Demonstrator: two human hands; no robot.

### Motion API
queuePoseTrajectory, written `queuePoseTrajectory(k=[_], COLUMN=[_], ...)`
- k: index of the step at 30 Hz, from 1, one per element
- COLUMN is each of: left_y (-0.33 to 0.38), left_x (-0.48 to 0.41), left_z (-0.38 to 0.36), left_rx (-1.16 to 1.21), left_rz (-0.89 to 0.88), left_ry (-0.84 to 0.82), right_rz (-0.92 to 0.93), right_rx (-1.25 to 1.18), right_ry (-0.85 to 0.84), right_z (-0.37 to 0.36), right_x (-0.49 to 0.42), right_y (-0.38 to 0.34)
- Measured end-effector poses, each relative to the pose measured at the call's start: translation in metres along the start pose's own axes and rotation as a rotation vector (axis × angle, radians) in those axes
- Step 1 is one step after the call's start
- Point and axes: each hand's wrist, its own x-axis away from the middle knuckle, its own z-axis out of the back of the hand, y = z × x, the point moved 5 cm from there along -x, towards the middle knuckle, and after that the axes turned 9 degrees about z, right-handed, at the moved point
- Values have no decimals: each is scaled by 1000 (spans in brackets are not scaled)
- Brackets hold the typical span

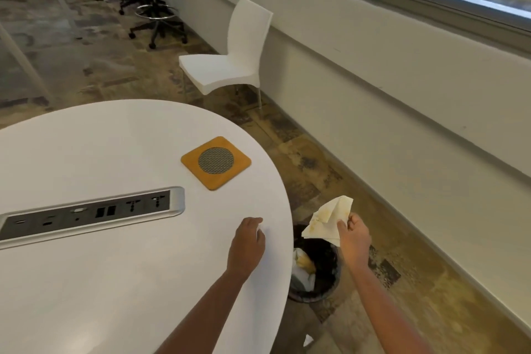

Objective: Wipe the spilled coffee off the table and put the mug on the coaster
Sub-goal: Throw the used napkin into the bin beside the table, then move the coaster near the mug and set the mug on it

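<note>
Head view: right hand (354,238) pinches stained napkin (327,220) over trash bin (319,273); left hand (247,241) curled on bench (115,267), coaster (216,162) beyond.

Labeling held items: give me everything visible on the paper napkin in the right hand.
The napkin is white, thin paper, crumpled and loosely folded, with yellow-brown stains across its upper and left parts. The right hand pinches its lower right edge between fingers and thumb, holding it in the air past the table edge, above the black waste bin on the floor. Only that hand touches it.
</note>
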Motion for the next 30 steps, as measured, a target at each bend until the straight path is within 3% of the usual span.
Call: queuePoseTrajectory(k=[7,13,17,23,30], left_y=[9,8,4,-5,-28], left_x=[-28,-40,-42,-50,-69], left_z=[-27,-35,-25,6,51], left_rx=[-173,-192,-174,-136,30], left_rz=[-62,-78,-75,-58,74], left_ry=[-10,-9,10,50,155], right_rz=[-24,-125,-144,-45,202], right_rx=[249,155,95,91,17], right_ry=[-83,-195,-172,-158,-190], right_z=[-18,-37,-39,-54,-98], right_x=[-30,-39,-36,-45,-64], right_y=[44,71,76,51,-17])
